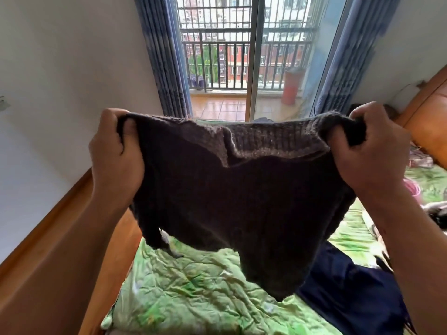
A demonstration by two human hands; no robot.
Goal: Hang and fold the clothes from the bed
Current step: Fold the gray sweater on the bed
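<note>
A dark grey knitted sweater (232, 204) hangs spread out in the air above the bed (183, 293), which has a crumpled green sheet. My left hand (116, 151) grips its upper left corner and my right hand (370, 151) grips the upper right corner, both with fingers curled round the knit. The ribbed collar is folded over along the top edge. The sweater's lower part dangles just over the sheet and hides the middle of the bed.
A dark navy garment (353, 293) lies on the bed at the lower right. More clothes (435, 213) lie at the right edge. The wooden bed frame (121, 252) runs along the left by the white wall. Blue curtains (167, 64) flank a glass balcony door (242, 56) ahead.
</note>
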